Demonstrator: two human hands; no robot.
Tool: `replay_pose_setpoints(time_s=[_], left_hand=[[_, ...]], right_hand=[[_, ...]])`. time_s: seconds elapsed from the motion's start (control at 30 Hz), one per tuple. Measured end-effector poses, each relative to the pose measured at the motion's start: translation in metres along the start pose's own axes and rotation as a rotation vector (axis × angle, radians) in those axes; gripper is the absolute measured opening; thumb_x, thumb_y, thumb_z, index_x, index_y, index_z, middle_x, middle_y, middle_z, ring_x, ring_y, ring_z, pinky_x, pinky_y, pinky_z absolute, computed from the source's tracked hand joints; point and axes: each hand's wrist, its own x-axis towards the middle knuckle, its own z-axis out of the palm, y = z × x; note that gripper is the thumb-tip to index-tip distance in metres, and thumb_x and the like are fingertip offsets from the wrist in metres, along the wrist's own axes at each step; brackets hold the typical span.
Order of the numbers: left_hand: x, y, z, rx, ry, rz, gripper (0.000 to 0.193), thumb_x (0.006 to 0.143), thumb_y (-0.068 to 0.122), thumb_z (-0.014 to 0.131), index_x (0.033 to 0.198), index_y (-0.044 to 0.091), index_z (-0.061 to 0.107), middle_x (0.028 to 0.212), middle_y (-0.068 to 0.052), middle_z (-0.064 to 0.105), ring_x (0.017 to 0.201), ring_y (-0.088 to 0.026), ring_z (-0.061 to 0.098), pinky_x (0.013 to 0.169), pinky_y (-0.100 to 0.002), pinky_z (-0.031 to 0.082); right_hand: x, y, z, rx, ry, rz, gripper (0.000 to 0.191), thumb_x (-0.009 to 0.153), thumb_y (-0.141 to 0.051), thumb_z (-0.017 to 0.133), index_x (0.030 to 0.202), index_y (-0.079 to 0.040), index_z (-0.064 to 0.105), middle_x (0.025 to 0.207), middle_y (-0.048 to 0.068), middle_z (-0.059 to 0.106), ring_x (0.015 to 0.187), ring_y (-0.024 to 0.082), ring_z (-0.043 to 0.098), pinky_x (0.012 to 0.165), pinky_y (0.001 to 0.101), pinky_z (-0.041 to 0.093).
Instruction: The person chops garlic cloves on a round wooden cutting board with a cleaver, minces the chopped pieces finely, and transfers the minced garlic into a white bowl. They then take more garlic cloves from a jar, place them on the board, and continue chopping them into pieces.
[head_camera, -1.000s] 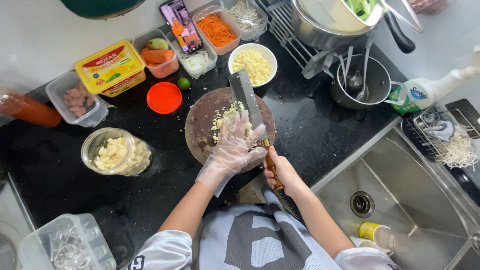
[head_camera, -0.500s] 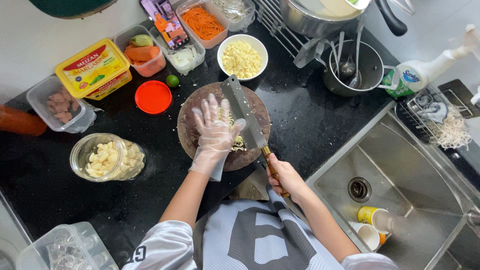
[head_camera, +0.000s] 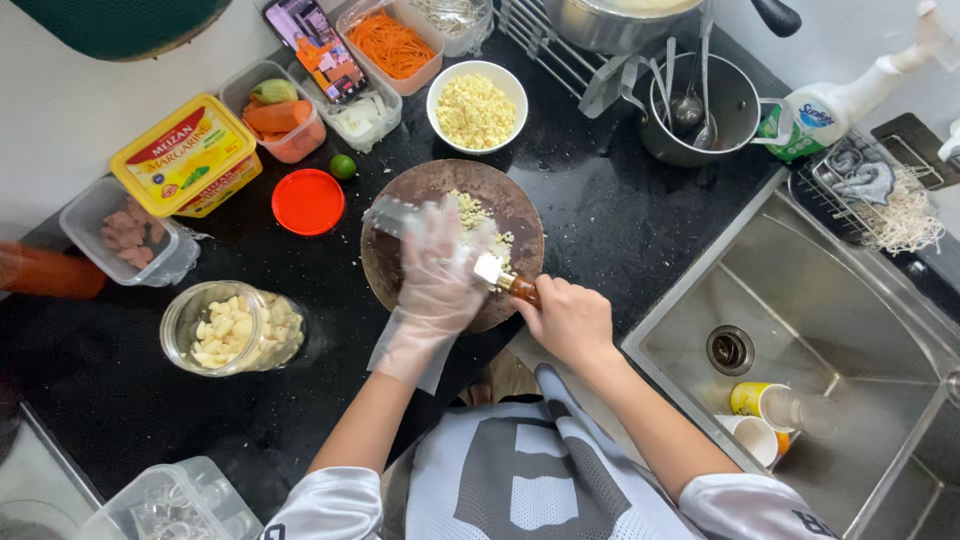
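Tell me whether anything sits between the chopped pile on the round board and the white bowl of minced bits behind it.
Nothing visible does: only bare board and black counter lie between the chopped pile and the white bowl.

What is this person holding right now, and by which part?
The right hand grips a cleaver by its wooden handle. The gloved left hand lies flat on top of the blade, over the chopped garlic on the round wooden board.
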Motion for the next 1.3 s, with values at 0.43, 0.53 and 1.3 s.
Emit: replay_pose_setpoints(time_s=[0.43,0.53,1.3], left_hand=[[0.020,-0.020,-0.004,-0.161,-0.396,0.041,0.083,0.076,0.057,0.075,0.151,0.030,0.051,0.169,-0.014,0.018,0.155,-0.043,0.013,0.121,-0.064,0.000],[0.023,-0.021,-0.006,-0.125,-0.399,0.039,0.083,0.078,0.059,0.074,0.151,0.028,0.050,0.169,-0.015,0.020,0.155,-0.044,0.014,0.122,-0.063,0.000],[0.016,-0.061,0.031,-0.888,0.063,-0.696,0.035,0.090,0.022,0.073,0.123,0.011,0.069,0.137,-0.011,0.067,0.124,-0.025,0.065,0.105,-0.033,0.049]], right_hand=[[-0.016,0.024,-0.035,-0.115,0.072,-0.121,0.039,0.083,-0.047,0.076,0.075,-0.012,0.063,0.068,0.006,0.064,0.059,0.026,0.065,0.053,0.0387,0.051],[-0.033,0.039,-0.053,-0.147,0.065,-0.113,0.038,0.082,-0.047,0.076,0.075,-0.012,0.064,0.066,0.005,0.064,0.060,0.026,0.065,0.054,0.0384,0.051],[-0.015,0.142,0.024,0.147,-0.072,0.143,0.036,0.093,-0.048,0.064,0.103,-0.014,0.071,0.077,0.009,0.075,0.068,0.031,0.073,0.058,0.0424,0.056]])
